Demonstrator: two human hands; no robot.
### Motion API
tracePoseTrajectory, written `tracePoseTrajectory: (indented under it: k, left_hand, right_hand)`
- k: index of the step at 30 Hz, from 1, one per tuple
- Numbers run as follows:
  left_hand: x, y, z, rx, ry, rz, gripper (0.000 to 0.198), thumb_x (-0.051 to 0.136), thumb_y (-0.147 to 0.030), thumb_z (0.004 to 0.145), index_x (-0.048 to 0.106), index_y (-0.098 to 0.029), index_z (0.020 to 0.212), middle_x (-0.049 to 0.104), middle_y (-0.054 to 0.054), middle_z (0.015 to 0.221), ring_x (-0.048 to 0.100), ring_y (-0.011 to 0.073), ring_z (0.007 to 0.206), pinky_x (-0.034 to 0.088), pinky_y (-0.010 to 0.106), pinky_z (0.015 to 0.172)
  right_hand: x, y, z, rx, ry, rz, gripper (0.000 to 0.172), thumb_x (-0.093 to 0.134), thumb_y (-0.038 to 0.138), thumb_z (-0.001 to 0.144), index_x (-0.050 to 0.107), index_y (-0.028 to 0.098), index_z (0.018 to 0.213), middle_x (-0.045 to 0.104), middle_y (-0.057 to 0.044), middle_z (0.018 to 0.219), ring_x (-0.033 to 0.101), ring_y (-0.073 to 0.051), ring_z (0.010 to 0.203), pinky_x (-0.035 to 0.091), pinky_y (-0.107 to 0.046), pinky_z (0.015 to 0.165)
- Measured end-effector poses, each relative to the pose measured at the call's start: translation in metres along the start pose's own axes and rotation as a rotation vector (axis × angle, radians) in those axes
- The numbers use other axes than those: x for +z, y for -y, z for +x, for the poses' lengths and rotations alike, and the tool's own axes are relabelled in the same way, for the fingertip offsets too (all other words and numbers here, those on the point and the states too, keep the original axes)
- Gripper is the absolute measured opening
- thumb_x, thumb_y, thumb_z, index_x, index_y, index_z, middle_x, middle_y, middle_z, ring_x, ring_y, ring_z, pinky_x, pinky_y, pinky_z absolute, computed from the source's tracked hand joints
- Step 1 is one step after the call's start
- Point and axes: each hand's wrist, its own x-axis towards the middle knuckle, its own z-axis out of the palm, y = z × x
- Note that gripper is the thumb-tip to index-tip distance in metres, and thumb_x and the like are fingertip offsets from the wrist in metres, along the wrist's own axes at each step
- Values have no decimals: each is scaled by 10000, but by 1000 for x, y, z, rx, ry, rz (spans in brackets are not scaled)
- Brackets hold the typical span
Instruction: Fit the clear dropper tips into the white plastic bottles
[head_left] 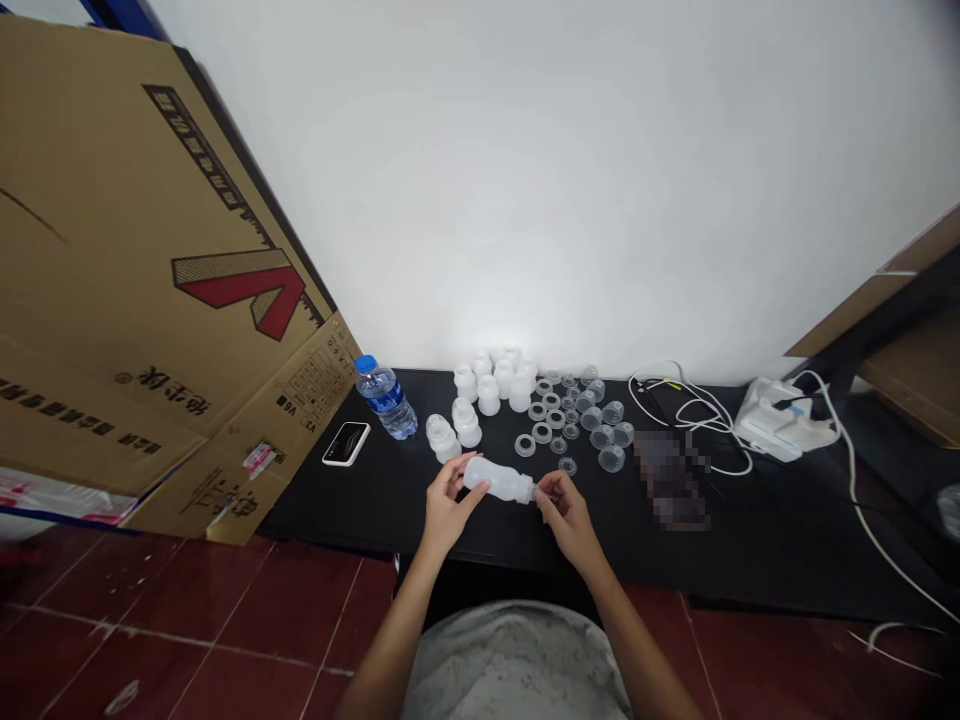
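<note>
The left fingers (455, 478) wrap a translucent plastic bottle (499, 481), and the right fingers (550, 488) clamp its narrow neck, holding it level over the black bench (360, 510). From it, white bottles (487, 392) stand at 12 o'clock, clear plastic rings (541, 432) lie at 1 o'clock, and a water bottle (386, 398) stands at 10 o'clock.

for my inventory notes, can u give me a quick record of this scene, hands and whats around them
left hand: grips the body of a translucent plastic bottle
right hand: fingers at the bottle's narrow end
nearest parts: flat plastic rings and clear plastic cups, laid out beyond the hands
other bottles: white plastic bottles grouped together, left of the rings
also on surface: water bottle with blue cap, phone-like device, white device with cables
surface: black table
beside table: large cardboard sheet, leaning
</note>
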Motion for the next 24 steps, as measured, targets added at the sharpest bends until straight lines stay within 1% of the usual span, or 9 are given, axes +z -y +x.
tracePoseTrajectory:
  k: [3, 6, 9, 12, 14, 16, 18, 21, 24]
  left_hand:
    - [0, 0, 0, 7, 1, -17, 505, 896, -380, 848, 720, -211, 1290, 765, 149, 1354, 743, 312, 1254, 637, 446, 1053]
    - [-1, 1, -1, 14, 8, -27, 488, 895, -360, 852, 725, -221, 1287, 766, 140, 1351, 739, 307, 1260, 640, 431, 1044]
    - [-1, 2, -1, 14, 6, -31, 480, 896, -356, 851, 730, -227, 1282, 769, 133, 1348, 742, 304, 1253, 644, 423, 1033]
    - [0, 2, 0, 4, -17, -40, 481, 902, -370, 841, 727, -220, 1264, 772, 137, 1338, 752, 305, 1235, 654, 418, 1009]
    - [1, 0, 0, -6, -34, -42, 481, 905, -382, 834, 725, -212, 1245, 776, 143, 1325, 760, 308, 1221, 664, 413, 985]
    - [2, -2, 0, -15, -40, -38, 484, 908, -392, 829, 723, -206, 1235, 780, 147, 1313, 765, 311, 1210, 671, 411, 967]
    - [2, -4, 0, -19, -37, -33, 490, 908, -397, 828, 718, -207, 1239, 779, 148, 1314, 764, 313, 1212, 676, 411, 958]
    - [3, -8, -1, -11, -17, -31, 496, 909, -392, 827, 711, -212, 1245, 771, 149, 1331, 754, 315, 1230, 678, 419, 957]
    - [3, -11, -1, 0, 24, -41, 498, 921, -381, 814, 711, -212, 1232, 763, 158, 1346, 749, 320, 1241, 675, 433, 969]
  right_hand:
    - [-1, -2, 0, 29, 10, -23, 354, 633, 572, 1050, 607, 234, 948, 576, 17, 787, 528, -148, 655, 435, -259, 592]
    - [-1, -3, 0, 41, -1, -92, 435, 580, 585, 1078, 557, 236, 819, 504, 45, 644, 481, -144, 595, 379, -266, 574]
    - [0, -3, 1, 39, -12, -109, 498, 538, 602, 1092, 524, 240, 750, 506, 41, 606, 482, -146, 569, 381, -275, 571]
    - [1, -2, 2, 23, -3, -54, 461, 554, 609, 1081, 596, 232, 818, 599, 10, 695, 547, -157, 609, 439, -279, 596]
    - [2, -2, 1, 0, -8, -24, 381, 634, 602, 1042, 658, 228, 971, 674, -21, 842, 598, -169, 683, 482, -282, 634]
    - [2, -3, 1, -24, -12, -16, 364, 716, 577, 998, 674, 234, 1110, 709, -49, 984, 637, -183, 767, 516, -292, 688]
    - [1, -3, 0, -38, -5, -21, 359, 743, 555, 986, 685, 235, 1137, 723, -62, 1034, 657, -196, 818, 533, -304, 736]
    - [-1, -2, 0, -20, 22, -45, 344, 683, 564, 1026, 696, 224, 973, 723, -48, 897, 651, -197, 774, 519, -304, 719]
    - [-2, -3, 0, 15, 22, -78, 473, 580, 592, 1075, 639, 224, 784, 649, -14, 693, 598, -177, 644, 468, -290, 638]
